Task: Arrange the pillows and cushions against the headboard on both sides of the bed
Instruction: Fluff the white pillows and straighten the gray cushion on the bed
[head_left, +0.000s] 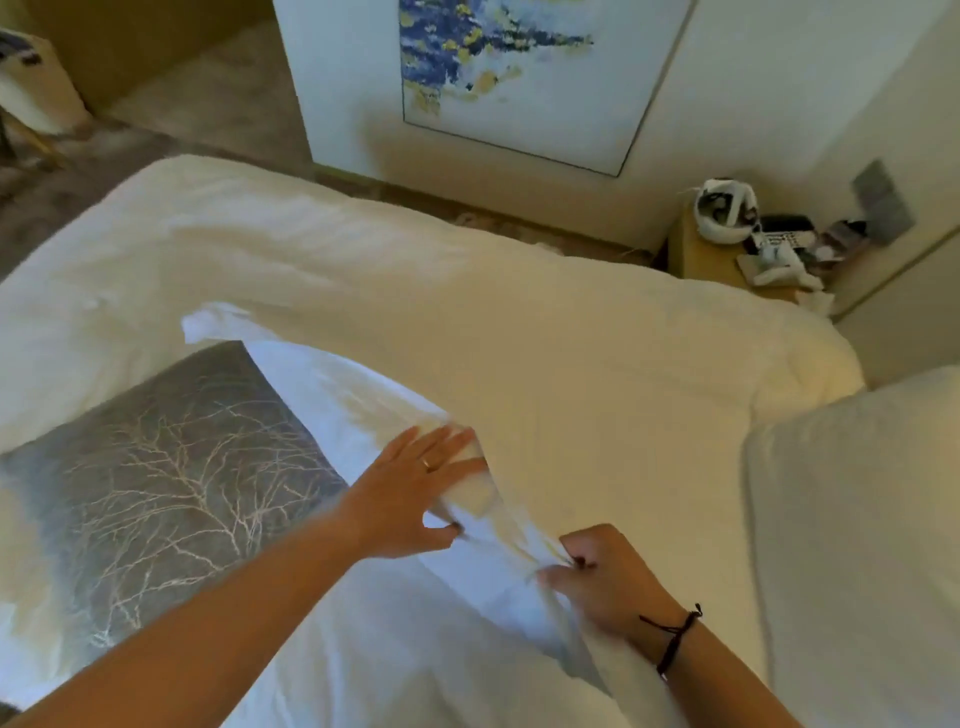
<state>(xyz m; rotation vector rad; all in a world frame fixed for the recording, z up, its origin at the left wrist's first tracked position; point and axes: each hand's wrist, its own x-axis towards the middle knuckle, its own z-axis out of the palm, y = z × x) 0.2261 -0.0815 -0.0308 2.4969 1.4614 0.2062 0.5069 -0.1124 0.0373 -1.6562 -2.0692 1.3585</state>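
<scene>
Right hand (602, 577) pinches pillow (374, 395) (lying diagonally)

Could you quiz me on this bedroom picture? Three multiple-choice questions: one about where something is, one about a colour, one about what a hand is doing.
1. Where is the grey cushion?
A. left of the white pillow
B. on the nightstand
C. on the floor

2. The cushion's branch pattern is
A. red
B. pale cream
C. green

3. The right hand is
A. hanging idle
B. flat on the wall
C. pinching the white pillow fabric

Answers: 1 A, it lies beside the pillow; 2 B, light lines on grey; 3 C, fingers bunch the cloth.
</scene>
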